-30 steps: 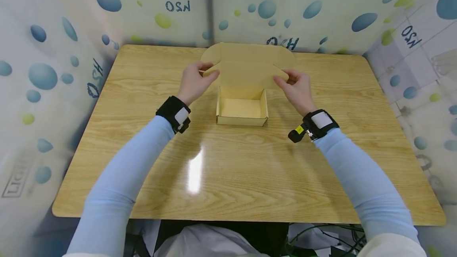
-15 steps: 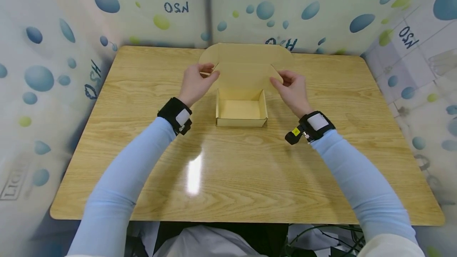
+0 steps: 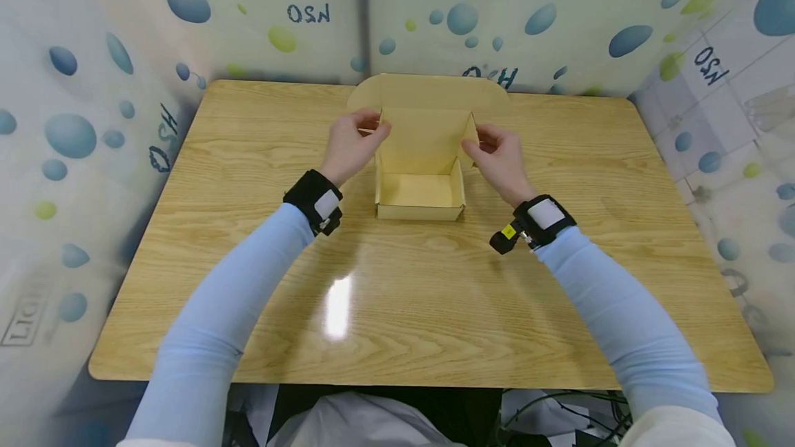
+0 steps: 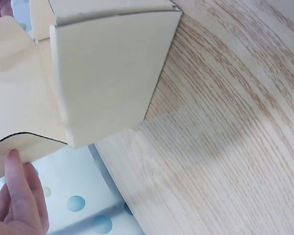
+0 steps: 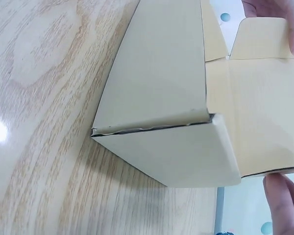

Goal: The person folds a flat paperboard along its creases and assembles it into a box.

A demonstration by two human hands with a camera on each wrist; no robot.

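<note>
A small open cardboard box (image 3: 419, 212) sits on the wooden table, its lid (image 3: 426, 131) raised at the back. The lid's rounded front panel (image 3: 428, 92) leans away at the top. At the lid's left edge my left hand (image 3: 352, 145) pinches a side flap (image 4: 32, 148), thumb on the inner face. My right hand (image 3: 502, 163) pinches the opposite side flap (image 3: 469, 131), which is folded partly inward. Both wrist views show the box's outer side wall (image 5: 161, 159) close by, with the fingers at the lid's edges. The box holds nothing inside.
The wooden table (image 3: 397, 309) extends round the box on all sides. Patterned sheets (image 3: 422, 26) stand behind it and along both sides. Dark cables (image 3: 559, 395) hang beyond the front edge at the lower right.
Both hands have moved inward, the right one farther. The lid's side flaps have turned from spread outward to folded toward the inside of the lid. The box has stayed in place.
</note>
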